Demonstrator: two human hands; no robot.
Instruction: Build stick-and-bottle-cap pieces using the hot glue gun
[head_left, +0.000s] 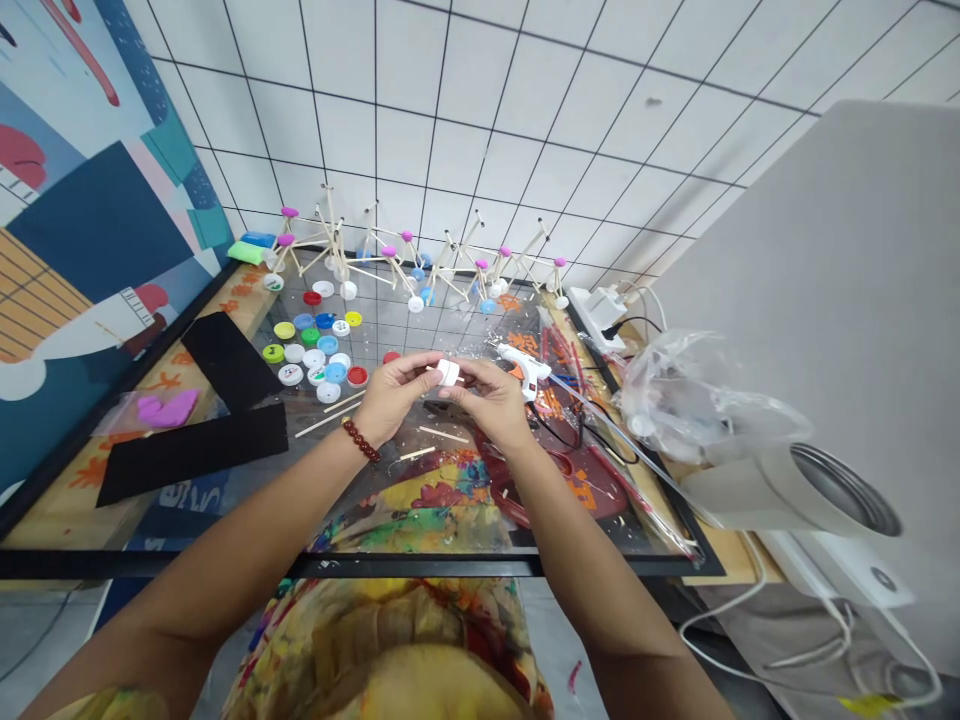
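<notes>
Above the glass-topped table, my left hand [397,397] and my right hand [495,398] meet, fingers closed on a white bottle cap piece [448,373]. It looks like two caps face to face, with a short pale stick end showing at the side. A beaded bracelet circles my left wrist. Left of my hands lie several loose bottle caps [327,344] in white, blue, yellow, green and red. Thin wooden sticks [330,413] rest beside my left hand. To the right is a white glue gun [527,370] with a long clear glue stick in its back.
Several stick models [442,265] with caps and pink blobs stand along the back. Two black strips [195,450] and pink clay [166,408] lie left. Red scissors [517,490], a power strip [598,315], cables, plastic bags [697,390] and a pale cylinder [787,490] are right.
</notes>
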